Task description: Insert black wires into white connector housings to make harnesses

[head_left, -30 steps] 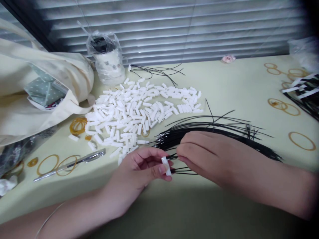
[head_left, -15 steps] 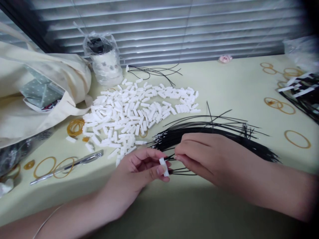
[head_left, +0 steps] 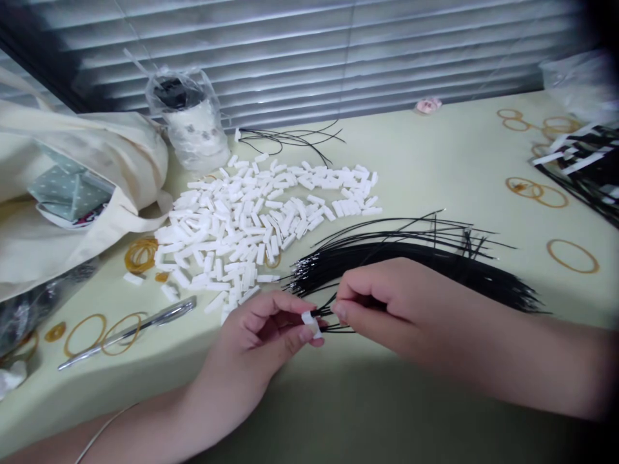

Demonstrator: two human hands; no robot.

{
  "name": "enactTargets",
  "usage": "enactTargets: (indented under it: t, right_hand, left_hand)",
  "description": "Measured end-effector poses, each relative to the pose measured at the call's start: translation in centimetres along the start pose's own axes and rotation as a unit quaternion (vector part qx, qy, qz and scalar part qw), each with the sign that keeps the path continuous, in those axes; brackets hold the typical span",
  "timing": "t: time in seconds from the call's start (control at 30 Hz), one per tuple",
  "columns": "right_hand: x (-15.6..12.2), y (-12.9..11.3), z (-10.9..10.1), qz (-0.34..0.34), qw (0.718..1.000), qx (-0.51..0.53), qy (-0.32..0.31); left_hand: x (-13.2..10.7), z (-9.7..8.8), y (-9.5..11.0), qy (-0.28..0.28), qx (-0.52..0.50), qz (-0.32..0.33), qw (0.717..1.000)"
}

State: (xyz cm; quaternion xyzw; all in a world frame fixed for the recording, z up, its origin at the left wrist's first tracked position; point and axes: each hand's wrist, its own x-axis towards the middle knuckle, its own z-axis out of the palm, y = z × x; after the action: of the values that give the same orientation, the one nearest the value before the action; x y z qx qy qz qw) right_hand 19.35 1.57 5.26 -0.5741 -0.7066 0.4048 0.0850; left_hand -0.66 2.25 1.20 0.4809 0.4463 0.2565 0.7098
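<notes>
Between the thumb and fingers of my left hand [head_left: 271,341] is a small white plastic connector housing [head_left: 311,324]. Several thin black wires [head_left: 337,328] run out of its right side. My right hand [head_left: 382,309] is just to the right, its thumb and forefinger pinched on a black wire close to the housing. The exact grip point is partly hidden by the fingers. Behind my right hand lies a thick bundle of black wires [head_left: 416,258] with shiny metal tips at its left end. A large pile of loose white housings [head_left: 242,219] spreads out beyond my left hand.
At left are a cream cloth bag [head_left: 140,174], a pen [head_left: 159,316] and rubber bands [head_left: 141,254]. A plastic-wrapped roll [head_left: 196,132] stands at the back near a wired housing [head_left: 237,135]. Finished-looking black wires with white housings [head_left: 587,161] lie far right, near more rubber bands [head_left: 573,256].
My right hand has come slightly closer to the housing in my left hand. The housing has tilted a little, and the whole view has shifted slightly.
</notes>
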Motion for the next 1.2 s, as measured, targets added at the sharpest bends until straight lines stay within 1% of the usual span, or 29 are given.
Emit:
enactTargets:
  t: [0.07, 0.23, 0.37, 0.5, 0.57, 0.67, 0.8, 0.87, 0.93, 0.97, 1.0, 1.03, 1.07, 1.1, 1.13, 1.2]
  right_hand:
    - [0.2, 0.2, 0.0, 0.002, 1.000, 0.012, 0.002]
    - [0.5, 0.3, -0.1, 0.007, 0.999, 0.040, -0.027]
    - [0.4, 0.4, -0.2, 0.003, 0.998, 0.055, -0.037]
    - [0.3, 0.4, -0.1, 0.006, 0.997, 0.061, -0.040]
    - [0.3, 0.3, 0.1, -0.002, 0.998, 0.056, -0.037]
    - [0.3, 0.1, 0.6, -0.020, 0.999, 0.043, -0.026]
    - [0.1, -0.2, 1.1, -0.054, 0.998, 0.025, 0.002]
    - [0.1, -0.2, 0.7, -0.070, 0.998, -0.005, -0.003]
    - [0.7, 0.3, -0.3, -0.083, 0.996, -0.034, -0.010]
    - [1.1, 0.7, -0.9, -0.087, 0.995, -0.049, 0.008]
    - [1.8, 1.3, -1.4, -0.096, 0.992, -0.068, 0.044]
    - [2.5, 2.0, -2.0, -0.104, 0.986, -0.091, 0.096]
    - [3.4, 2.7, -2.4, -0.122, 0.974, -0.118, 0.148]
    - [4.2, 3.4, -2.7, -0.148, 0.963, -0.145, 0.175]
    - [5.0, 4.1, -2.9, -0.165, 0.959, -0.156, 0.170]
    - [6.2, 5.0, -2.9, -0.196, 0.956, -0.169, 0.135]
  left_hand:
    - [0.0, 0.0, 0.0, -0.003, -0.002, 0.000, 1.000]
    - [0.1, 0.0, 0.1, 0.005, 0.005, -0.004, 1.000]
    - [0.1, 0.0, 0.3, 0.009, 0.026, -0.014, 1.000]
    - [-0.1, 0.1, 0.3, 0.007, 0.013, -0.005, 1.000]
    - [-0.1, 0.1, 0.2, 0.009, -0.003, -0.008, 1.000]
    - [0.1, 0.2, 0.2, 0.008, -0.026, -0.030, 0.999]
    - [0.2, 0.2, 0.3, 0.006, -0.023, -0.046, 0.999]
    - [0.2, 0.3, 0.4, 0.004, -0.010, -0.043, 0.999]
    - [0.1, 0.3, 0.4, 0.000, 0.001, -0.040, 0.999]
    - [0.0, 0.3, 0.4, -0.003, 0.005, -0.039, 0.999]
    - [0.0, 0.3, 0.4, -0.005, 0.008, -0.040, 0.999]
    - [0.0, 0.3, 0.3, -0.008, 0.010, -0.042, 0.999]
    - [0.0, 0.3, 0.3, -0.012, 0.012, -0.045, 0.999]
    - [0.1, 0.3, 0.3, -0.014, 0.014, -0.051, 0.999]
    - [0.1, 0.4, 0.4, -0.017, 0.015, -0.056, 0.998]
    - [0.1, 0.4, 0.4, -0.020, 0.015, -0.067, 0.997]
